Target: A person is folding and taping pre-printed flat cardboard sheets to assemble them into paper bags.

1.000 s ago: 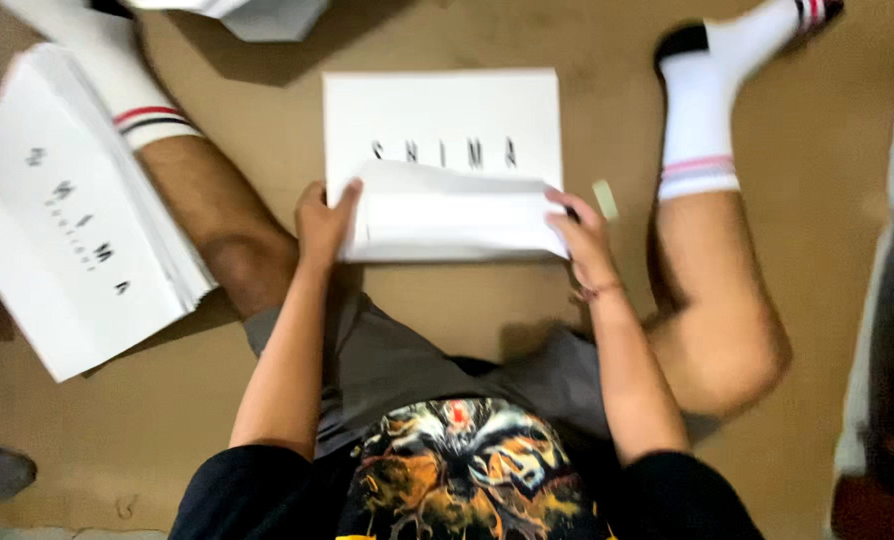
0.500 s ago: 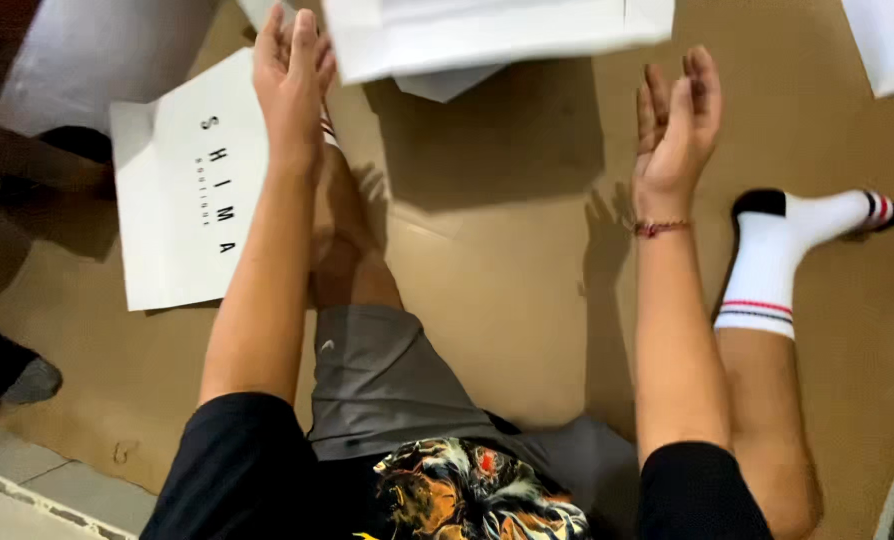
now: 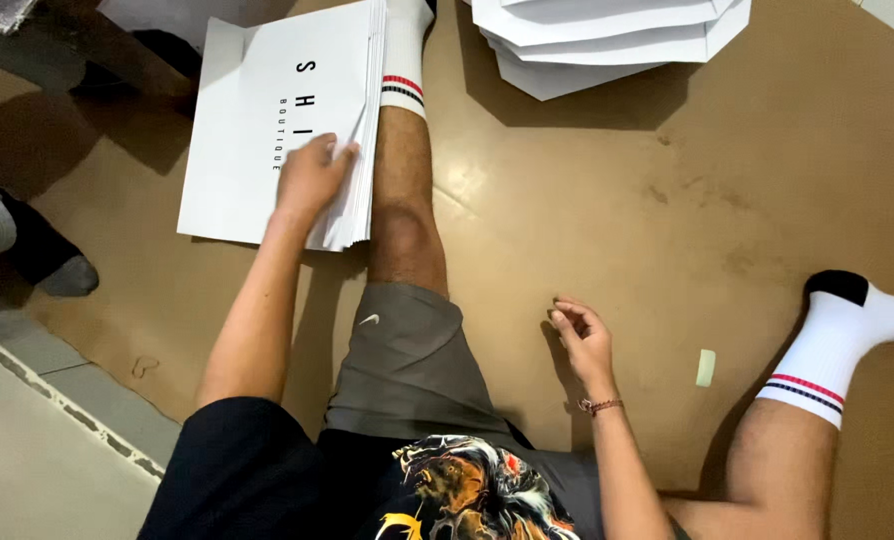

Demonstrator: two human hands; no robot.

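Note:
I sit on a brown floor with my legs spread. My left hand (image 3: 312, 175) rests on a stack of flat white printed sheets (image 3: 257, 140) lying to the left of my left leg (image 3: 407, 200), fingers at the stack's right edge. My right hand (image 3: 582, 335) hovers low over the bare floor between my legs, fingers loosely curled, holding nothing. A second pile of folded white sheets (image 3: 607, 35) lies at the top of the view.
A small pale strip (image 3: 706, 367) lies on the floor near my right sock (image 3: 837, 340). Another person's socked feet (image 3: 17, 240) are at the left edge. A tiled strip (image 3: 57, 400) borders the brown floor at lower left.
Both hands were raised at the white pile half a second ago. My left hand has dropped onto the left stack, my right hand has come down to the floor. The view swung left.

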